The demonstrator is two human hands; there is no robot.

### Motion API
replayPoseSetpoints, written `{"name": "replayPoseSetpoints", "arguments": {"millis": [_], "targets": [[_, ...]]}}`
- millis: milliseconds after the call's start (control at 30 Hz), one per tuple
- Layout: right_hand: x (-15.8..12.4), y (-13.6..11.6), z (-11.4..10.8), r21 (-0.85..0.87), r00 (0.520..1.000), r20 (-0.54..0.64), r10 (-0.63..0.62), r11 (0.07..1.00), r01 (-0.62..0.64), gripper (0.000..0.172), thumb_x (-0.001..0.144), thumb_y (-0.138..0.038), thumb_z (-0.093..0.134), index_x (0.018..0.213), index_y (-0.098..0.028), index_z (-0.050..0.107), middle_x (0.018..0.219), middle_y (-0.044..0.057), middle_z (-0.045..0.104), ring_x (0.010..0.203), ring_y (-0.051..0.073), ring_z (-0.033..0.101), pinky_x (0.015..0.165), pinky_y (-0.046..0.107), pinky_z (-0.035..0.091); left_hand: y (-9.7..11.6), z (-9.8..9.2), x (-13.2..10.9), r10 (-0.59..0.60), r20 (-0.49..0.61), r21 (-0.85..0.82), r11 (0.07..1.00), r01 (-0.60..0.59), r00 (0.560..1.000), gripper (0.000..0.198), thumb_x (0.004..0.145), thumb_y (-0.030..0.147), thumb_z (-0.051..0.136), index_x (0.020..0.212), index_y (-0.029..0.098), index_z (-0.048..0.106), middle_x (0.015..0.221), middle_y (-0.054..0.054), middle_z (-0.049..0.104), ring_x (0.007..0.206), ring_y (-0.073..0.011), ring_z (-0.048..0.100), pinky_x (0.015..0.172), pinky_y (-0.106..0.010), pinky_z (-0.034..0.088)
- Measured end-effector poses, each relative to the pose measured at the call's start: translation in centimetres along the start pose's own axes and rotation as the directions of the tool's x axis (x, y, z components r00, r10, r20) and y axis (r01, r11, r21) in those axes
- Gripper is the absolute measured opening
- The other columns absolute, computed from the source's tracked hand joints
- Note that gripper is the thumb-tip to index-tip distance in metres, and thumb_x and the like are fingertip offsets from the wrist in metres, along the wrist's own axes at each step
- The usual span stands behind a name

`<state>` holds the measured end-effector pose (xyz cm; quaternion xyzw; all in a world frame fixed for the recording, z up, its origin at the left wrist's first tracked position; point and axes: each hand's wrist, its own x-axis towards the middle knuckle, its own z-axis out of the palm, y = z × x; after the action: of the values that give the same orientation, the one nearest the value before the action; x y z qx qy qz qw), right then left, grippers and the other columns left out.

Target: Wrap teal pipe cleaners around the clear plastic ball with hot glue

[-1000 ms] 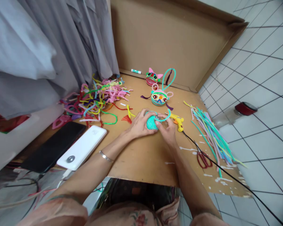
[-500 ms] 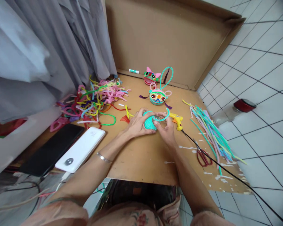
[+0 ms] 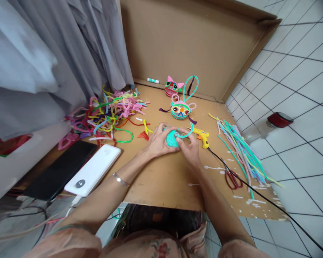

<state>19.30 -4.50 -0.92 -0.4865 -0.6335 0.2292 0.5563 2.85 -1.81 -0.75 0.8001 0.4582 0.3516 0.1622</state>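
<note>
A turquoise ball (image 3: pixel 172 139), its surface covered in wound strands, is held above the tabletop between both hands. My left hand (image 3: pixel 159 140) wraps round its left side with the fingers over the top. From the right, my right hand (image 3: pixel 190 148) pinches a turquoise pipe cleaner (image 3: pixel 188 134) against the ball; its loose end curls up and to the right. A yellow hot glue gun (image 3: pixel 202 137) lies just right of my right hand. Behind the hands stands a decorated animal head (image 3: pixel 179 110) with pink loop ears and purple tassels.
Tangled pipe cleaners (image 3: pixel 118 107) are heaped on the left, near a black phone-like slab (image 3: pixel 60 170) and a white power bank (image 3: pixel 94 170). Straight pipe cleaners (image 3: pixel 239 154) and red-handled scissors (image 3: pixel 233 180) lie right. The glue gun's black cord (image 3: pixel 258 195) crosses the front right corner. A jar (image 3: pixel 269 125) stands beyond the edge.
Both hands keep nearly the same hold on the ball and pipe cleaner. The whole view has shifted very slightly; nothing has been taken up or let go.
</note>
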Motion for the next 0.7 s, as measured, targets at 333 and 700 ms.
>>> {"name": "replayPoseSetpoints", "arguments": {"millis": [333,700], "targets": [[0.1,-0.7,0.1,0.089,0.996,-0.005,0.088,0.992,-0.087,0.034,0.078,-0.042,0.071,0.106,-0.022,0.069,0.11,0.007,0.075,0.105,0.023,0.067,0.095,0.04,0.054,0.7,-1.5,0.1,-0.03,0.097,0.077,0.997,0.022,0.995,0.071,0.07,0.045,0.073,0.137,0.03,0.054,0.127,-0.009,0.046,0.115,-0.0334,0.056,0.099,-0.051,0.05],[0.1,-0.9,0.4,0.175,0.996,-0.034,0.085,0.982,-0.078,0.021,0.08,-0.043,0.069,0.08,-0.022,0.069,0.106,0.007,0.075,0.104,0.024,0.067,0.097,0.043,0.051,-0.1,-1.1,0.2,0.022,0.072,-0.161,0.987,-0.01,0.997,0.086,0.063,0.04,0.081,0.141,0.024,0.05,0.116,-0.007,0.042,0.119,-0.0287,0.05,0.106,-0.046,0.047]]}}
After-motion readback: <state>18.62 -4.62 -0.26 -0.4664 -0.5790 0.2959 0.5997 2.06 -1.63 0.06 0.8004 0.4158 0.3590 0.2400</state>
